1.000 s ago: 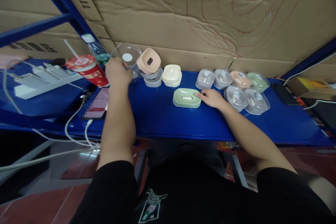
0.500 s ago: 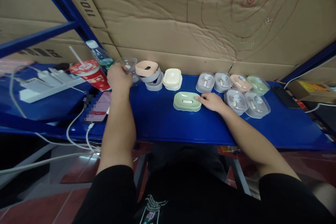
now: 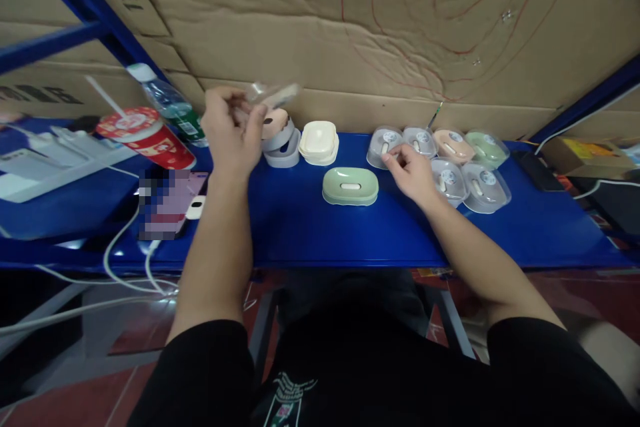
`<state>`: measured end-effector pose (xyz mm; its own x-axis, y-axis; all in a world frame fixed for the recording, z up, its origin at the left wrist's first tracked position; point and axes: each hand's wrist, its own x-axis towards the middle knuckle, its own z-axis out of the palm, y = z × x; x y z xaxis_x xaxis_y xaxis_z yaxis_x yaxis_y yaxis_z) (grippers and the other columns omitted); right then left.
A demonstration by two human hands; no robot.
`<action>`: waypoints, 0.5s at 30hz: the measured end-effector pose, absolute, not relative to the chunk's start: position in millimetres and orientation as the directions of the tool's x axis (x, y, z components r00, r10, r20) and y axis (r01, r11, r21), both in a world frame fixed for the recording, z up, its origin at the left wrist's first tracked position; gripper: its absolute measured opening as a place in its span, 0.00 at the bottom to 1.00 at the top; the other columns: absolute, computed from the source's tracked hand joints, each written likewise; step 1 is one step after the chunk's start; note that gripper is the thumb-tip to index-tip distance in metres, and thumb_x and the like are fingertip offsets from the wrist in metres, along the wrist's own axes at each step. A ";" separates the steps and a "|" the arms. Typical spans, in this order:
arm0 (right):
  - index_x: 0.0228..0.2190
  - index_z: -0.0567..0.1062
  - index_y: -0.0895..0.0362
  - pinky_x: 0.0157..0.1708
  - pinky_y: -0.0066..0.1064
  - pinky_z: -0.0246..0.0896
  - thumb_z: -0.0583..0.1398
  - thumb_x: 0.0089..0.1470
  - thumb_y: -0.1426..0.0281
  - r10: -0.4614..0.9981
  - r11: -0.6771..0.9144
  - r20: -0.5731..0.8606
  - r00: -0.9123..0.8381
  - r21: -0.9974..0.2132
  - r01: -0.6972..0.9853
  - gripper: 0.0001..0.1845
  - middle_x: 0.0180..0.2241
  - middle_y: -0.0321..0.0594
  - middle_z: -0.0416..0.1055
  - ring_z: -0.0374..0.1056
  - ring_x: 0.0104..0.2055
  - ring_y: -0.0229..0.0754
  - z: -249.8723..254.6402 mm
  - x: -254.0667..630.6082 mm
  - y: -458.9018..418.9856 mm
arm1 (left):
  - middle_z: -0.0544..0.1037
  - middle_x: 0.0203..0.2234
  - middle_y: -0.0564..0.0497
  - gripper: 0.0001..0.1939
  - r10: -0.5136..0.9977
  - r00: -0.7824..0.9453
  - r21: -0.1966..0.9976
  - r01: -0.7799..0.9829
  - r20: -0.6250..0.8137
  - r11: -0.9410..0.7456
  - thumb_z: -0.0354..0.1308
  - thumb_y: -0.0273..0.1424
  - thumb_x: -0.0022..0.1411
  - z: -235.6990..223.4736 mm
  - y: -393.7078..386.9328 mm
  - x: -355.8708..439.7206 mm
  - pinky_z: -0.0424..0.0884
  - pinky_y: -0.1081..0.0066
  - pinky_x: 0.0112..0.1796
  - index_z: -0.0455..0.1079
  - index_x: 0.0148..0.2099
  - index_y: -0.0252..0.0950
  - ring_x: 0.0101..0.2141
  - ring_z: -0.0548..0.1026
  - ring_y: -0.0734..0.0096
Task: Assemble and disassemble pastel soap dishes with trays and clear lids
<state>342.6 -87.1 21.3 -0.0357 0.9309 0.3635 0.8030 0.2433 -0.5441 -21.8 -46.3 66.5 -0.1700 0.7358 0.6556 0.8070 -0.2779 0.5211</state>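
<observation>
Lid (image 3: 275, 95), clear & blurred, is up off the desk (image 3: 310, 233) by the peach/grey stack (image 3: 283, 156), L hand (image 3: 233, 127) grip closed on it. R hand (image 3: 414, 173) grip half-curled near the lidded dishes (image 3: 486, 188); can't tell if touching. Green dish (image 3: 350, 187) sits btwn hands, lidless, pale oval in its floor. Step looks like fetching a cover; next move prob. calls for lining it up w/ the dish. Lidded lot: 4 grey, 1 peach, 1 green, under clear covers.
</observation>
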 end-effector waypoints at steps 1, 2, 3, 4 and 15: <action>0.49 0.78 0.56 0.39 0.39 0.63 0.52 0.69 0.39 0.915 0.269 0.402 -0.028 -0.558 0.785 0.34 0.33 0.44 0.78 0.72 0.34 0.49 23.9 342.9 -90.1 | 0.80 0.50 0.44 0.36 0.737 -0.155 0.545 0.773 0.658 -0.325 0.43 0.62 0.76 64.0 -48.1 -9.7 0.73 0.53 0.49 0.65 0.66 0.38 0.55 0.78 0.54; 0.55 0.76 0.56 0.40 0.40 0.64 0.51 0.69 0.38 0.907 0.287 0.421 -0.028 -0.568 0.771 0.37 0.35 0.44 0.78 0.73 0.35 0.49 25.7 342.7 -92.8 | 0.80 0.49 0.44 0.34 0.740 -0.142 0.571 0.735 0.657 -0.366 0.44 0.61 0.76 60.7 -50.2 2.7 0.75 0.55 0.48 0.64 0.65 0.40 0.52 0.79 0.55; 0.59 0.73 0.56 0.40 0.41 0.65 0.50 0.69 0.37 0.906 0.298 0.422 -0.034 -0.577 0.761 0.40 0.36 0.45 0.78 0.73 0.36 0.50 26.6 342.0 -95.1 | 0.79 0.47 0.44 0.33 0.751 -0.129 0.597 0.698 0.648 -0.396 0.46 0.61 0.76 56.8 -52.5 15.0 0.76 0.56 0.46 0.63 0.65 0.41 0.50 0.81 0.56; 0.63 0.70 0.56 0.41 0.42 0.66 0.48 0.69 0.36 0.910 0.304 0.412 -0.047 -0.586 0.751 0.42 0.38 0.46 0.78 0.73 0.36 0.50 26.5 340.8 -96.8 | 0.79 0.45 0.45 0.31 0.783 -0.096 0.622 0.670 0.614 -0.405 0.47 0.60 0.77 52.6 -55.0 26.8 0.77 0.58 0.44 0.62 0.66 0.43 0.47 0.81 0.56; 0.26 0.72 0.52 0.34 0.37 0.61 0.45 0.63 0.27 0.964 0.258 0.230 -0.135 -0.670 0.696 0.44 0.23 0.40 0.70 0.68 0.30 0.45 11.3 335.1 -87.9 | 0.83 0.38 0.47 0.25 0.947 0.206 0.563 0.765 0.246 -0.312 0.38 0.46 0.83 25.3 -65.4 73.0 0.77 0.60 0.45 0.70 0.66 0.43 0.42 0.83 0.58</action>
<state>335.1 -87.9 11.3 -0.1346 0.9637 0.2305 0.6962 0.2575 -0.6701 73.0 -65.4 25.3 0.2061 0.9472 0.2456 0.7651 -0.3125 0.5631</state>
